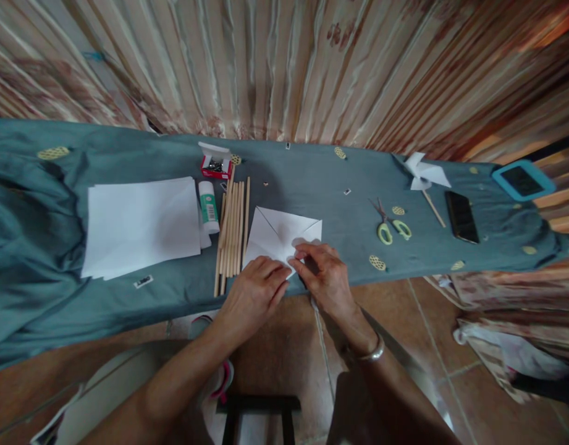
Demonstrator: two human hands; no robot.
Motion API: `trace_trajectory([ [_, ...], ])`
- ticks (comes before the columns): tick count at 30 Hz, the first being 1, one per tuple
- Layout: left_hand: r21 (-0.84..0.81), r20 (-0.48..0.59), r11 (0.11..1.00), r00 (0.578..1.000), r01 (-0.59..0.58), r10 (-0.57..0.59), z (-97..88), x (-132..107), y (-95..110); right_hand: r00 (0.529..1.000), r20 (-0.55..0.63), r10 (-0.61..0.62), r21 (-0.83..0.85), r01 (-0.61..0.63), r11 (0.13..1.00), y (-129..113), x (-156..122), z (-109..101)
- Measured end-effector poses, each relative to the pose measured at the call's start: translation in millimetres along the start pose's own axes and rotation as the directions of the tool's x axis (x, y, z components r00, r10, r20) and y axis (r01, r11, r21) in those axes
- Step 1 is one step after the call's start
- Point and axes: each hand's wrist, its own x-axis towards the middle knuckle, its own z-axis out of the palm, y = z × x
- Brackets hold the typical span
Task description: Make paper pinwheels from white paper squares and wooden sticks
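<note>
A square white sheet of paper (284,227) lies in front of me, with diagonal lines running from its corners toward the middle. My left hand (261,285) is closed at the sheet's near edge, its fingertips pinching the paper. Just to the right, my right hand (325,272) holds the same sheet between thumb and forefinger. Both sets of fingertips almost meet near the front corner, partly covering it. Left of the sheet lie several thin wooden sticks (232,225), close to my left hand.
Left are a stack of white paper (143,225), a glue stick (209,207) and a red-and-white box of small metal pieces (216,164). Right are scissors (387,224), a paper pinwheel (425,173) on a stick, a phone (462,216) and a blue-framed device (522,180). A curtain (265,68) hangs behind.
</note>
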Motion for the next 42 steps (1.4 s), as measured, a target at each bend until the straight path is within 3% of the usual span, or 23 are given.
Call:
trace_trajectory([
  [26,-0.032,0.008,0.999,1.000,0.030,-0.029,-1.2,0.6,2.3,0.997,0.002,-0.074,-0.089,0.074,0.993,0.7,-0.4,0.7],
  [36,-0.012,0.052,0.999,0.997,0.051,-0.051,-2.9,0.8,3.5,0.976,-0.024,-0.215,-0.114,0.211,0.971,3.8,-1.7,4.9],
  [42,-0.020,0.067,0.998,0.996,0.066,-0.065,-2.2,-0.4,3.0,0.972,0.001,-0.234,-0.127,0.232,0.964,4.1,-2.0,6.0],
])
